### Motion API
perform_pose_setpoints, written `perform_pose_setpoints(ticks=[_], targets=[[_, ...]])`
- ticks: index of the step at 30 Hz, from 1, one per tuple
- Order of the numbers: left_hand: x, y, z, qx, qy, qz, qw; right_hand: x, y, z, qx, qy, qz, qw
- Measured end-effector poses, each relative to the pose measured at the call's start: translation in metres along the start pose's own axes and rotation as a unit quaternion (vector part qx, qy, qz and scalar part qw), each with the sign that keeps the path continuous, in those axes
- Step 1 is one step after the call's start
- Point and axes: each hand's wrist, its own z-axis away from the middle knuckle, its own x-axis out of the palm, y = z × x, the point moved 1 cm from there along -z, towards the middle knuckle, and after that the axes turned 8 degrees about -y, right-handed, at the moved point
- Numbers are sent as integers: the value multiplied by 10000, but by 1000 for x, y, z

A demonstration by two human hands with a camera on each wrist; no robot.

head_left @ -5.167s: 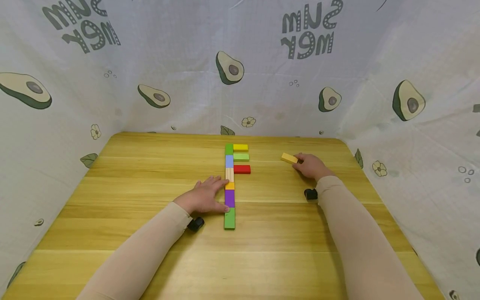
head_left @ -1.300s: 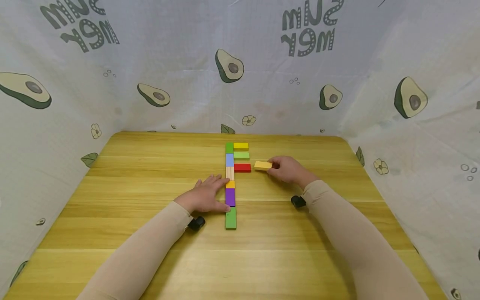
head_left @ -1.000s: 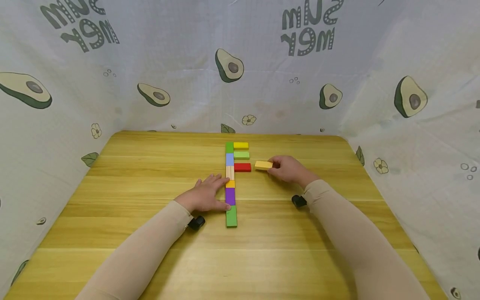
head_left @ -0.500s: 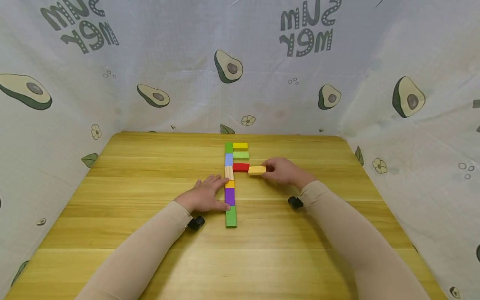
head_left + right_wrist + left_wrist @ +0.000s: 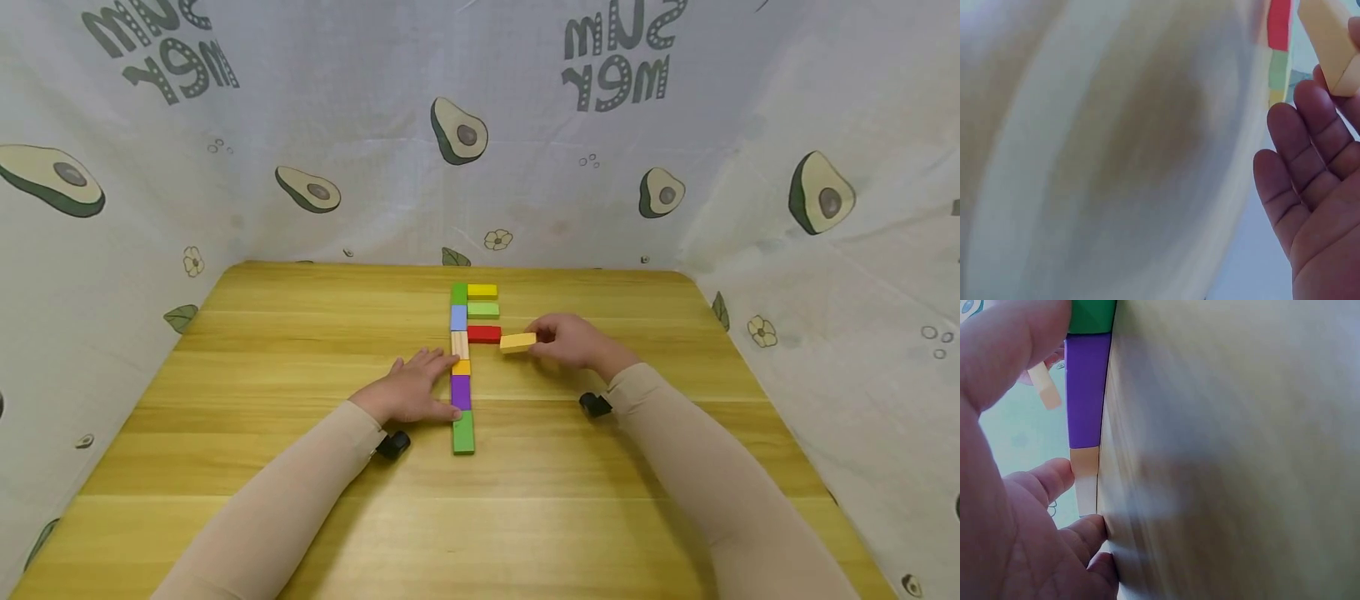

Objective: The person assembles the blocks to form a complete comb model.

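My right hand (image 5: 573, 342) pinches a light-orange block (image 5: 517, 343) by its right end, thumb and index finger on it, the other fingers extended in the right wrist view. The block is slightly tilted, just right of a red block (image 5: 483, 335). My left hand (image 5: 408, 390) is spread, its fingertips touching a column of blocks: near green (image 5: 463, 433), purple (image 5: 461, 392), orange (image 5: 461, 367), striped wood (image 5: 460, 345), light blue (image 5: 459, 317) and far green (image 5: 459, 293). From the column's right side stick out the red block, a light-green block (image 5: 483, 311) and a yellow block (image 5: 482, 292).
The wooden table (image 5: 315, 517) reaches back to a white cloth (image 5: 360, 100) printed with avocados, which also hangs at both sides. A small black camera (image 5: 595, 405) sits at my right wrist, and another black camera (image 5: 393, 446) at my left.
My right hand has brought the light-orange block leftward from the table's right part, then slightly nearer to me, beside the red block's end. The left hand stays on the column.
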Motion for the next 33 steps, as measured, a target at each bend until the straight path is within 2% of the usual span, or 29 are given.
perform_pose_setpoints(ticks=[8, 19, 26, 33], targets=[[-1, 1, 0, -12, 14, -9, 10000, 11, -9, -7, -109, -392, 344, 9986], [0, 0, -1, -23, 8, -2, 10000, 28, -29, -20, -329, -568, 1350, 9887], [-1, -1, -2, -3, 17, 3, 10000, 33, -36, -23, -206, -673, 1528, 9858], [-1, -3, -3, 15, 20, -5, 10000, 34, -42, -21, -319, -733, 1422, 9866]])
